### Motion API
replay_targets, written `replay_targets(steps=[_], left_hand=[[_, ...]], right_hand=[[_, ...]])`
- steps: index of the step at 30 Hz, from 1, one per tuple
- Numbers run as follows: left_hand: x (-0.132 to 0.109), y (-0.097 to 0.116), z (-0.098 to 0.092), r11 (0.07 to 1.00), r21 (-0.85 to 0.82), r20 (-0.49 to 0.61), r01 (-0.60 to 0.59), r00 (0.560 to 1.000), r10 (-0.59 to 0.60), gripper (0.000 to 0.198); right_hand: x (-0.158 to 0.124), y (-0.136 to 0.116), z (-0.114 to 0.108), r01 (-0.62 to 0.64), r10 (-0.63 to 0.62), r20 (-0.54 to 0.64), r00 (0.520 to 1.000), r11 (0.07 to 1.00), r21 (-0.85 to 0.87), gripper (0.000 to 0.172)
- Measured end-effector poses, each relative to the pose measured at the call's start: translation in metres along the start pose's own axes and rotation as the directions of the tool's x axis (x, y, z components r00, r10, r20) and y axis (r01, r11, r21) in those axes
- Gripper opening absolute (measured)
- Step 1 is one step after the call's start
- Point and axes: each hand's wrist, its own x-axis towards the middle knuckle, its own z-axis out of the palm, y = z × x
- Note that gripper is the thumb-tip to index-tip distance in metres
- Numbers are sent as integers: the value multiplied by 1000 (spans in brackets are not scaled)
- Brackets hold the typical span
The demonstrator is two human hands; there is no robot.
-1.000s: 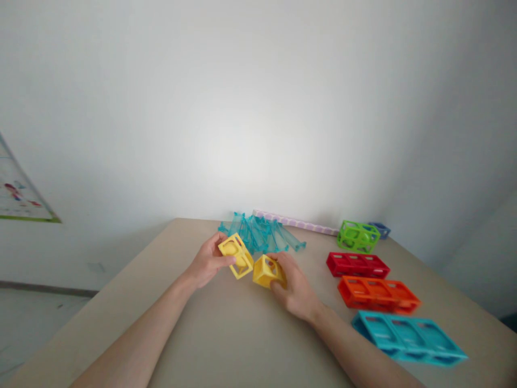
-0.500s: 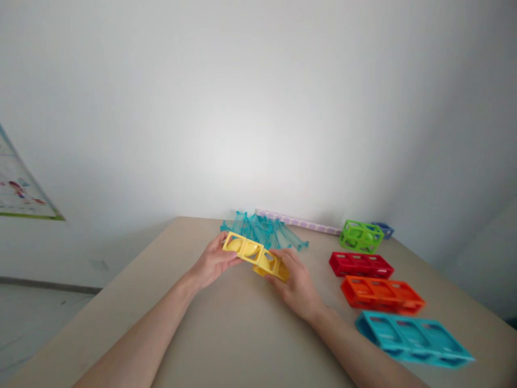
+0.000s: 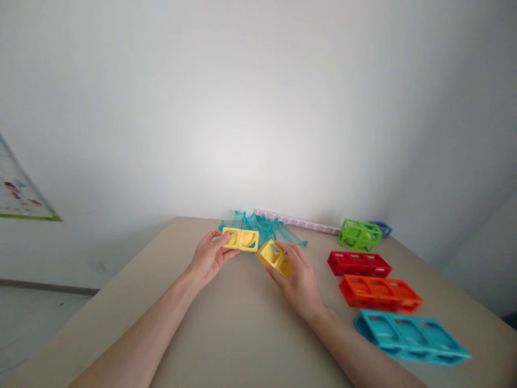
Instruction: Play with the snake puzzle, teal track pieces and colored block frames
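My left hand [image 3: 212, 253] is closed on a yellow plastic frame piece [image 3: 247, 240] with two square openings, thumb on its front face. Closed round a second yellow frame piece [image 3: 270, 254] is my right hand [image 3: 298, 280], whose fingers cover its right end. A narrow gap parts the two yellow pieces, and the right one is tilted down to the right. Both are held above the table, in front of a heap of translucent teal plastic pieces [image 3: 264, 226].
On the right of the table [image 3: 242, 334] stand a light-blue block [image 3: 412, 335], an orange block [image 3: 379, 293], a red block [image 3: 358, 264], a green block [image 3: 358, 235] and a dark-blue block [image 3: 383, 229]. A purple patterned strip [image 3: 299, 221] lies along the wall [image 3: 258, 108].
The yellow pieces, joined end to end before, are now apart. The left one has turned more level and the right one has tilted in my right hand.
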Motion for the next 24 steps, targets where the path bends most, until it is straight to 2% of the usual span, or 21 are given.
replay_targets(steps=[4,8,11,13,16,19,22,24], left_hand=[[-3,0,9,999,-49,13,-17,1000,18,39],[-7,-2,14,996,-89,65,-8,998,14,35],[-9,-5,13,997,-73,131,1,991,9,35],[-10,-8,11,999,-36,177,8,984,-2,36],[-10,-14,11,1000,14,210,-13,978,10,39],[-11,-17,15,998,-2,205,-59,977,58,39],[-15,-17,17,998,-30,214,-62,975,67,38],[-17,-16,17,1000,-2,245,-20,969,20,38]], right_hand=[[-1,-4,0,15,-16,6,1000,999,38,44],[-5,-7,5,-6,-2,81,997,995,102,47],[-7,-6,10,-118,103,88,991,975,189,51],[-8,-5,11,-238,217,101,971,919,313,54],[-6,-7,11,-379,329,190,925,756,533,53],[-5,-14,12,-498,368,342,865,536,682,43],[-9,-23,18,-629,361,528,768,275,727,42],[-12,-29,23,-673,328,607,724,146,725,40]])
